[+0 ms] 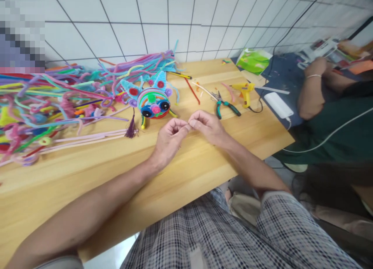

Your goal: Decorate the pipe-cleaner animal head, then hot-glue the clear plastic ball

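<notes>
My left hand (171,139) and my right hand (208,126) meet fingertip to fingertip above the wooden table, both pinched closed. Whatever lies between the fingertips is too small to make out. Just behind my hands stands a colourful pipe-cleaner animal head (153,100) with blue ears, red ear centres and big black eyes. A purple tassel (131,126) lies at its left side. Green-handled pliers (224,106) rest open to the right, beyond my right hand.
Many loose pipe cleaners (87,90) pile up on the left. A yellow glue gun (245,93), a white power strip (279,105) and a green packet (254,61) are on the right. A co-worker's arm (313,86) is at the far right. Tiled wall (154,36) closes off the back.
</notes>
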Available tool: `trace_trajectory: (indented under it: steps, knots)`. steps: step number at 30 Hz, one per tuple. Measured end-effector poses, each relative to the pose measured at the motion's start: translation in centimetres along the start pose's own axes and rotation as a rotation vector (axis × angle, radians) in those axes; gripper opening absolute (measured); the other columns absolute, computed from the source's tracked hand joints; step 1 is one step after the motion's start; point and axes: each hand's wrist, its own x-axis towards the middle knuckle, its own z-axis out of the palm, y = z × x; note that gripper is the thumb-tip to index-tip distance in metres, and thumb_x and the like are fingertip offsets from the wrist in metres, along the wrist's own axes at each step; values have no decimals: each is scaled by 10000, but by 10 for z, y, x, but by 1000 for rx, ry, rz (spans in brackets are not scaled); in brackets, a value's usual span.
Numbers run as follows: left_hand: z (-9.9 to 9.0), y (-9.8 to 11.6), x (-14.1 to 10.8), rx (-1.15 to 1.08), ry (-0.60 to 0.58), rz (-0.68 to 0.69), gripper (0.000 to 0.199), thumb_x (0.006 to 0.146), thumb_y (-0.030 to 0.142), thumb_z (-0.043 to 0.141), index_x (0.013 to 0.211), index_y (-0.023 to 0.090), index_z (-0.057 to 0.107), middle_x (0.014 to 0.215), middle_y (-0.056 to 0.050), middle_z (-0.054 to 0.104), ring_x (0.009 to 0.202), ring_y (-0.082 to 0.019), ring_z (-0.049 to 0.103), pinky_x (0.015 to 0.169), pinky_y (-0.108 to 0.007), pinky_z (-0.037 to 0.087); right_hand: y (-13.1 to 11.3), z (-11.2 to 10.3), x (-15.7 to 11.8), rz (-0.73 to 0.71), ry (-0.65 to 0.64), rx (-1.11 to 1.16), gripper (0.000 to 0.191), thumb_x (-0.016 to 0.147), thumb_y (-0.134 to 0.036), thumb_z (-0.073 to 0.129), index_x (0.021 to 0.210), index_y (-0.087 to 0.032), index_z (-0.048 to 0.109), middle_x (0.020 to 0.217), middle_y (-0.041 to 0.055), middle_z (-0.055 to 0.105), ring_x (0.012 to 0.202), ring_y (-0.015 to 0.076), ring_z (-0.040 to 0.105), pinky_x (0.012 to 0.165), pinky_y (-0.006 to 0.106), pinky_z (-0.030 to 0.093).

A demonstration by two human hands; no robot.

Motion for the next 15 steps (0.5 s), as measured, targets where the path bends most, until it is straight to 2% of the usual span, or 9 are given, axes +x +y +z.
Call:
trace_trajectory:
  steps: [7,15]
  knots:
    - [2,-3,-2,28,6,76,209,876,374,791,869,208,665,610,79,506,520,-76,370,471,-225,337,-6,3,-3,-83,45,-218,300,1030,-501,604,886,-238,596,821,-14,654,750,143,570,738,307,455]
    - [2,-5,-2,46,43,91,211,877,383,812,847,207,699,606,74,509,523,-77,381,486,-221,395,-2,8,-4,-138,105,-342,315,1054,-518,539,881,-255,546,816,-8,628,759,156,551,750,330,459]
